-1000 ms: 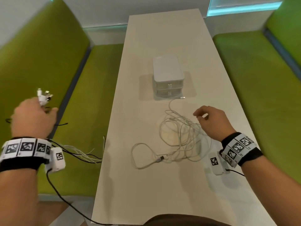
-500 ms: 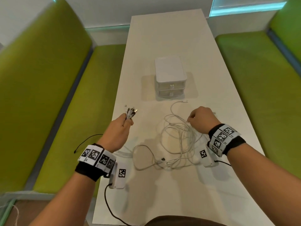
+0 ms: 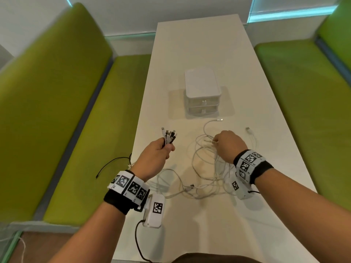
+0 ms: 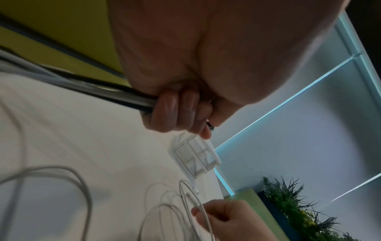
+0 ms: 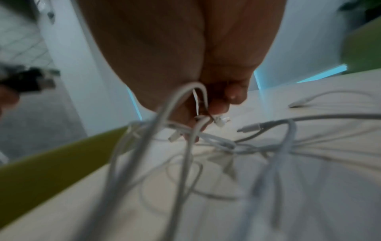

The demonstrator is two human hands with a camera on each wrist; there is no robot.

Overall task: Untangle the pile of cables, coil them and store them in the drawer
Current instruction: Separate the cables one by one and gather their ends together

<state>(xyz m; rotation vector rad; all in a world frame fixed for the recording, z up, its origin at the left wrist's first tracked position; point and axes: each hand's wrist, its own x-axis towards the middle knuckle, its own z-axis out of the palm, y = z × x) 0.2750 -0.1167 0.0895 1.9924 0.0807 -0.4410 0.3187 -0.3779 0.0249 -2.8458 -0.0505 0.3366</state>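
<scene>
White cable tangle (image 3: 207, 168) under R hand (image 3: 228, 145), seemingly pinching strand; L hand (image 3: 155, 158) grips plug bundle (image 3: 169, 136).

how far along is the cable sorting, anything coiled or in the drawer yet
Early. Done: the left hand grips a gathered bunch of cable ends, their cords trailing off the table edge. In hand: the right hand pinches strands of the white cable tangle, lifting them off the table. Left: that tangle is still knotted, nothing is coiled, and both drawers of the small drawer unit look closed.
</scene>
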